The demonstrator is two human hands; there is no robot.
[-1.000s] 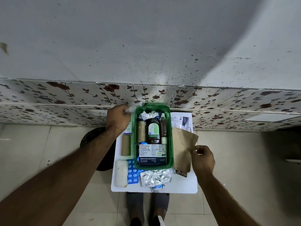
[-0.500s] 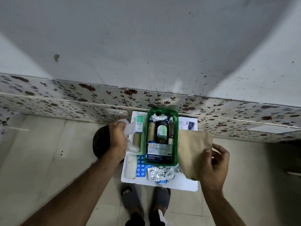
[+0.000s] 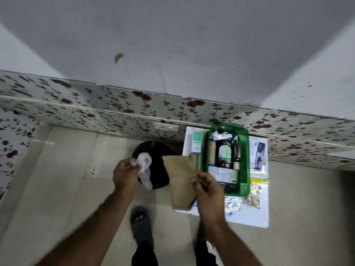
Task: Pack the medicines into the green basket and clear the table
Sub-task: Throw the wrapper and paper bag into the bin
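Observation:
The green basket [image 3: 245,160] stands on the small white table [image 3: 249,217], packed with bottles, a foil strip and a white box. My left hand [image 3: 124,175] grips a crumpled clear plastic wrapper [image 3: 145,166] above the black bin [image 3: 155,150] to the table's left. My right hand [image 3: 208,189] pinches a brown paper bag [image 3: 180,181] and holds it over the table's left edge, beside the bin. On the table lie a white-green medicine box [image 3: 196,143], a foil blister strip [image 3: 233,203] and a gold strip [image 3: 254,194].
Papers [image 3: 259,156] lie on the table right of the basket. A floral wall panel [image 3: 115,110] runs behind the table and bin. My feet in grey sandals [image 3: 141,223] stand on the pale tiled floor below my hands.
Both hands swung left. The left hand carried the wrapper from the table's left side to above the bin. The right hand brought the paper bag across the basket, uncovering the gold strip.

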